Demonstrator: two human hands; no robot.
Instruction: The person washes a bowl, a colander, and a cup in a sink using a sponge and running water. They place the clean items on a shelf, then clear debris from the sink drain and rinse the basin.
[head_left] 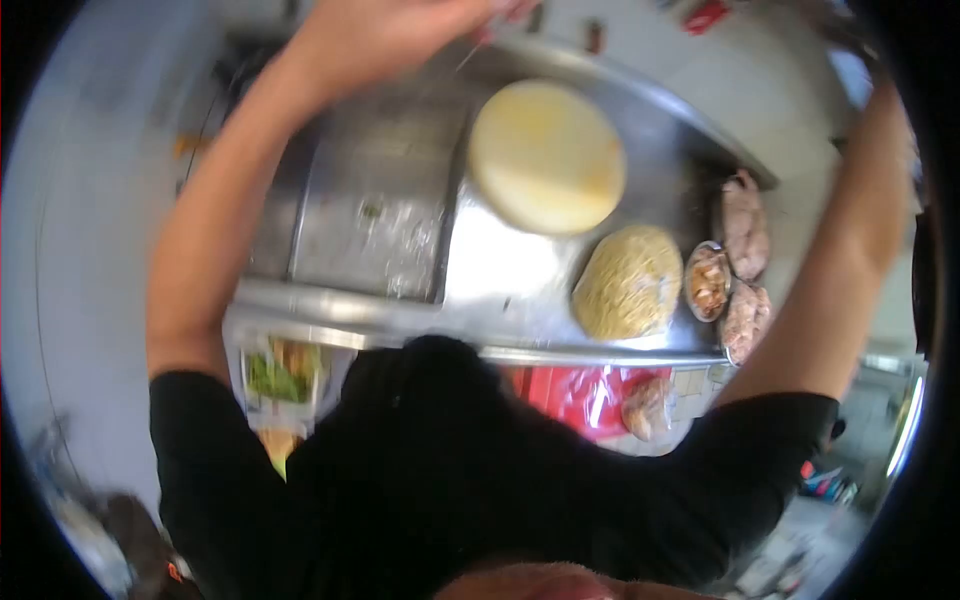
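Observation:
My left hand is raised past the far edge of the steel counter, over the sink side. Its fingers are cut off by the top of the view, so their grip is hidden. My right forearm stretches up along the right side, and the hand itself is lost at the dark rim of the view. Between my arms lies a thick round cutting board, pale yellow. Nearer to me sits a rounded mound of yellowish, noodle-like strands. Beside it is a small bowl of orange-brown pieces.
Pale pink, meat-like bundles line the counter's right end. A steel sink basin holds some water and green scraps. Below the front edge are a container of leafy greens and a red crate with a plastic bag.

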